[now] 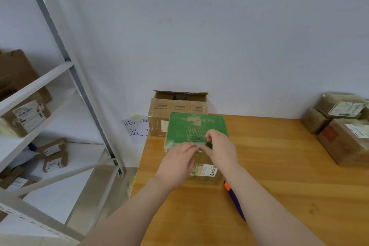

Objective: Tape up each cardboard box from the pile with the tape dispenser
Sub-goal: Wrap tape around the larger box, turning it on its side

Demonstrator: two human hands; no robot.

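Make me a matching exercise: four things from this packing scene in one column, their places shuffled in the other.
1 green-topped box
2 open cardboard box
3 orange-and-purple tool
4 handwritten sign

A on the wall
B under the left hand and right hand
C on the table, beside the right forearm
D past the table's far edge

Pairs: 1-B, 2-D, 3-C, 4-A

box (191, 128) on the table (279, 166), open carton (177, 106) behind it, parcels (343, 126) stacked right, shelving (60, 78) left.

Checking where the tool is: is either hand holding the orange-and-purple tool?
No, the left hand and right hand are on the green-topped box; the tool lies on the table.
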